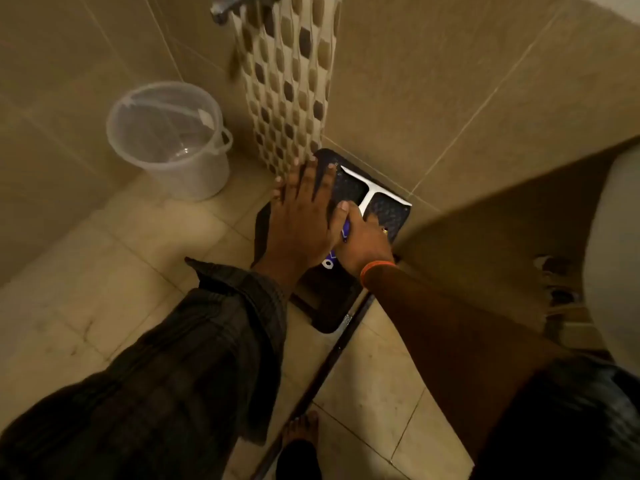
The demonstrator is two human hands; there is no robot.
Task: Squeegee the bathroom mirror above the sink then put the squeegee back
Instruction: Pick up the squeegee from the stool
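The squeegee [369, 194] has a white T-shaped head and a blue handle. It lies on a dark plastic stool [388, 213] in the corner by the wall. My right hand [363, 240] grips the blue handle, with the white blade pointing toward the wall. My left hand [301, 216] lies flat with straight fingers on the stool's left side and against the patterned tile strip [287, 81]. The mirror is out of view.
A translucent white bucket [173, 140] stands on the floor to the left. A metal tap [225, 6] projects from the wall above. A beige basin edge [519, 209] and a white fixture [620, 254] crowd the right. My bare foot [299, 431] stands on the tiled floor.
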